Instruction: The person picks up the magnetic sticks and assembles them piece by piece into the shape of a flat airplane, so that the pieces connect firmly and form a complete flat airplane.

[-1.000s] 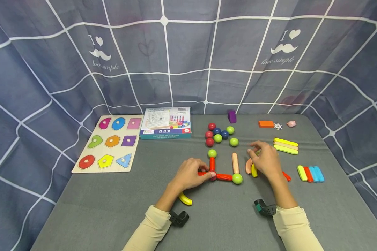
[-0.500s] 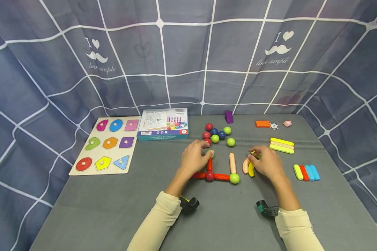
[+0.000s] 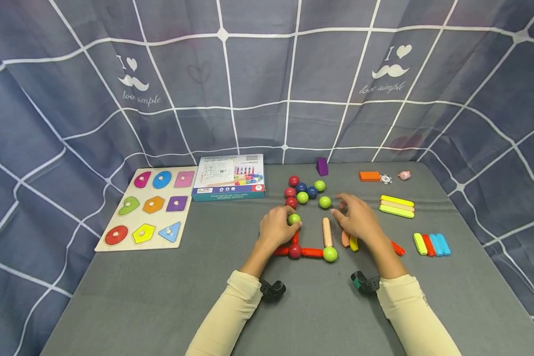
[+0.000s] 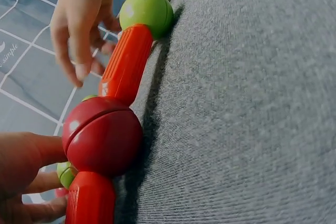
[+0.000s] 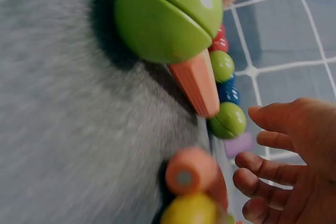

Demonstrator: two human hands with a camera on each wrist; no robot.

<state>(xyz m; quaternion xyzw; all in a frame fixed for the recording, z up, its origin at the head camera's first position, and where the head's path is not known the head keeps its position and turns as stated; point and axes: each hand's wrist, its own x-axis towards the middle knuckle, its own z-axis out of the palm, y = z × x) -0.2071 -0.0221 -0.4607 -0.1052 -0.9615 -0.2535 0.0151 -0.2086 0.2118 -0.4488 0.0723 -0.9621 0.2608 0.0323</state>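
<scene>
My left hand (image 3: 276, 227) pinches a green ball (image 3: 294, 219) between thumb and fingers. That ball sits at the far end of a red stick, mostly behind the hand, rising from a red ball (image 3: 295, 251). From the red ball another ribbed red stick (image 3: 312, 252) runs right to a second green ball (image 3: 330, 254), where a peach stick (image 3: 327, 232) points away. My right hand (image 3: 358, 215) holds nothing; its fingers are spread and slightly bent, beyond the curved peach piece (image 3: 345, 239) and curved yellow piece (image 3: 353, 243), which it partly covers.
Loose red, blue and green balls (image 3: 302, 198) cluster behind the joined pieces. On the right lie long sticks (image 3: 396, 206) and short coloured sticks (image 3: 431, 244). A toy box (image 3: 228, 195) and a shape puzzle board (image 3: 129, 188) stand left. A purple block (image 3: 322, 166) is at the back.
My left hand has left the red ball and moved away from me to the green ball at the stick's end. My right hand has shifted left and away from the curved pieces.
</scene>
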